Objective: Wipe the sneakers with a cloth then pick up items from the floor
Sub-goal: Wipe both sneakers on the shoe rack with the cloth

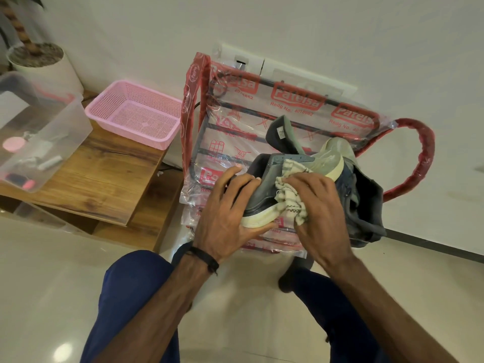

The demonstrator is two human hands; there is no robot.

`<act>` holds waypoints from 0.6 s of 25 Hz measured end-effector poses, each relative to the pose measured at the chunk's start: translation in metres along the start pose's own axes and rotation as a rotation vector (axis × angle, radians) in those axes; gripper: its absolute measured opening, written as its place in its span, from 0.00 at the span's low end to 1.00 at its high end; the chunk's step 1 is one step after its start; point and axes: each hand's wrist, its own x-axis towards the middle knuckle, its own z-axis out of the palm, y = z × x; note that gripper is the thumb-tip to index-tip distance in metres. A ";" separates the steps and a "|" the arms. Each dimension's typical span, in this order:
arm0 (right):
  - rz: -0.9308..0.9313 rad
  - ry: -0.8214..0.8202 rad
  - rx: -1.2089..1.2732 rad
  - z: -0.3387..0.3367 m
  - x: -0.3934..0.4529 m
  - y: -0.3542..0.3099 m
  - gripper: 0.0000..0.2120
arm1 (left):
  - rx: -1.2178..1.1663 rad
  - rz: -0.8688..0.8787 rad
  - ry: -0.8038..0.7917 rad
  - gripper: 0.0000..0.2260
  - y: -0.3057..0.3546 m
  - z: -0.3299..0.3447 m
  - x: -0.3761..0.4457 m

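Both hands work: left hand grips sneaker, right hand clutches cloth; pink basket holds nothing.

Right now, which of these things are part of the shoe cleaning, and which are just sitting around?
In use:
grey sneaker, held by the left hand
striped cloth, pressed on it by the right hand

Lying about:
pink basket
clear plastic box
potted plant
plastic-wrapped rack
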 end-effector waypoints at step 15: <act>-0.135 -0.100 -0.065 -0.005 -0.004 0.002 0.25 | -0.058 -0.056 0.012 0.35 -0.006 0.001 0.001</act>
